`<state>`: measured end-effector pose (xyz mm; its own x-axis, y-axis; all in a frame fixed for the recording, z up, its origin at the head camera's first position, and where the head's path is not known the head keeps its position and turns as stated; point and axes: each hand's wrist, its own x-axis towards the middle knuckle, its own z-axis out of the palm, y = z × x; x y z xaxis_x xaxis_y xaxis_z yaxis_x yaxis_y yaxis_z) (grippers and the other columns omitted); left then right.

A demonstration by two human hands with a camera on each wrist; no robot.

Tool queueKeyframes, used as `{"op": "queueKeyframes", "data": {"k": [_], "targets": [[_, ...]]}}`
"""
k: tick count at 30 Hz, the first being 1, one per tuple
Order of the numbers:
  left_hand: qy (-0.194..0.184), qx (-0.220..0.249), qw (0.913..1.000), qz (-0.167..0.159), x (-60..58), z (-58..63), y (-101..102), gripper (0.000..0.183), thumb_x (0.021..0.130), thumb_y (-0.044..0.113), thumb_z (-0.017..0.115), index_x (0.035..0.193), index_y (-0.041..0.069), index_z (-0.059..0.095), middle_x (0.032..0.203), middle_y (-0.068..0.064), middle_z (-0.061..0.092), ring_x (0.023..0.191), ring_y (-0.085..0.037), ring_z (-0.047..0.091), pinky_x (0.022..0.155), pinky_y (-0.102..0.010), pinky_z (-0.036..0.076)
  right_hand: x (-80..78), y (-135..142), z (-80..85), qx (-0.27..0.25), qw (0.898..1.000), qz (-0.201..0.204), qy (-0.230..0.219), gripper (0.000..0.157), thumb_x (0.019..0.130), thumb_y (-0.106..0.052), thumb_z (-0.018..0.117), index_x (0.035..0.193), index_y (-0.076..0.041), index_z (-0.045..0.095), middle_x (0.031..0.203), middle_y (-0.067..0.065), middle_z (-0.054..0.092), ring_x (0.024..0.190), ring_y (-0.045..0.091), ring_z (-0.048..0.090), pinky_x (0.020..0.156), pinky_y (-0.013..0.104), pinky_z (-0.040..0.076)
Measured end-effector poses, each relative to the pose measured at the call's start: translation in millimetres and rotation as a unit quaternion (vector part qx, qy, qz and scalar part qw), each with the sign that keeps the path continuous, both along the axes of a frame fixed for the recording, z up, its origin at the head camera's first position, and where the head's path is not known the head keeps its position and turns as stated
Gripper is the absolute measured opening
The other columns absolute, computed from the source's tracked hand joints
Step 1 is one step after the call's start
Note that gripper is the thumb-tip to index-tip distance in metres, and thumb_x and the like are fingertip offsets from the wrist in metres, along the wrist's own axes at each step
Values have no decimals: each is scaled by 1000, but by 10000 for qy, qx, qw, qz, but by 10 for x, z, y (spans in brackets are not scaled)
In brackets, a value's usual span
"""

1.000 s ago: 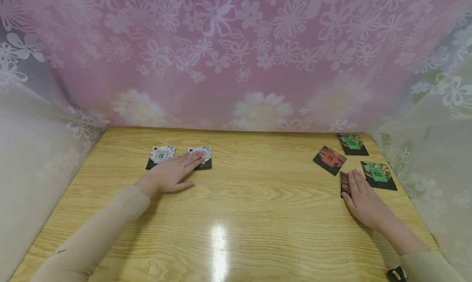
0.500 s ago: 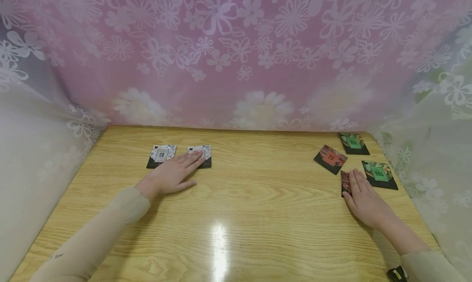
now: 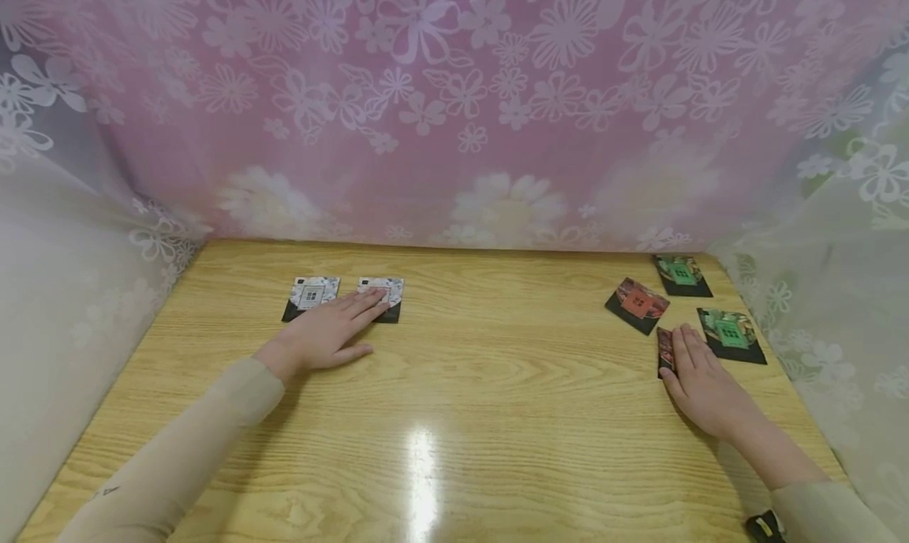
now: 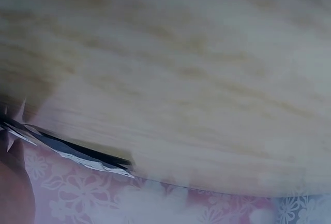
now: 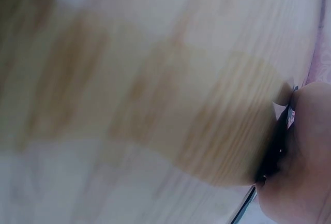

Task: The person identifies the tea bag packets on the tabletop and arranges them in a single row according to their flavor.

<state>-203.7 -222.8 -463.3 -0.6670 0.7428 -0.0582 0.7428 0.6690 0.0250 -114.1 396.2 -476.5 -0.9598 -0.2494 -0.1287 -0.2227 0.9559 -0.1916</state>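
My left hand (image 3: pixel 323 331) lies with straight fingers on a white-and-black square packet (image 3: pixel 390 290) at the table's left side. A matching white packet (image 3: pixel 312 293) sits just left of it, partly behind the hand. On the right, my right hand (image 3: pixel 710 389) rests flat over a dark red packet (image 3: pixel 665 349), of which only the left strip shows. In the left wrist view a white-and-black packet (image 4: pixel 83 154) appears edge-on by the hand. The right wrist view shows a dark packet edge (image 5: pixel 274 144) under the fingers.
A red packet (image 3: pixel 637 305) lies turned at an angle beyond my right hand. Two green packets (image 3: pixel 682 275) lie along the table's right edge. A small black object (image 3: pixel 764 527) is near my right sleeve. Flowered curtains (image 3: pixel 454 117) enclose the wooden table (image 3: pixel 511 417).
My left hand has shifted slightly left, and the packet under its fingers has slid left toward its match. The right hand stays in place on the red packet.
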Motion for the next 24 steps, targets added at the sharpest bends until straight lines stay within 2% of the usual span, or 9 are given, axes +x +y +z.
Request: {"op": "queueKeyframes", "data": {"k": [6, 11, 19, 24], "targets": [[140, -24, 9999, -57, 2, -6, 5, 74, 112, 47, 49, 170, 9, 24, 179, -14, 19, 165, -32, 23, 132, -51, 30, 1, 2, -4, 10, 10000, -16, 13, 72, 118, -28, 32, 160, 22, 3, 167, 47, 4, 159, 59, 2, 134, 60, -5], [112, -6, 9999, -126, 14, -12, 29, 77, 111, 45, 52, 169, 4, 23, 178, -18, 19, 165, -35, 23, 132, -51, 30, 8, -11, 14, -36, 10000, -21, -30, 72, 118, -28, 32, 160, 22, 3, 167, 47, 4, 159, 59, 1, 134, 60, -4], [-125, -11, 9999, 110, 8, -39, 35, 79, 111, 52, 48, 171, 8, 19, 179, -13, 15, 166, -31, 20, 133, -50, 29, -1, -7, 29, -128, 9999, -42, -79, 73, 118, -29, 32, 161, 21, 1, 168, 46, 2, 160, 57, -2, 134, 56, -10], [-71, 82, 9999, 68, 15, -44, 42, 80, 111, 49, 50, 170, 4, 21, 178, -16, 19, 165, -35, 22, 133, -51, 29, 9, -2, 29, -219, 9997, 7, -110, 73, 118, -28, 32, 161, 21, 0, 168, 46, -1, 161, 56, -5, 134, 52, -15]]}}
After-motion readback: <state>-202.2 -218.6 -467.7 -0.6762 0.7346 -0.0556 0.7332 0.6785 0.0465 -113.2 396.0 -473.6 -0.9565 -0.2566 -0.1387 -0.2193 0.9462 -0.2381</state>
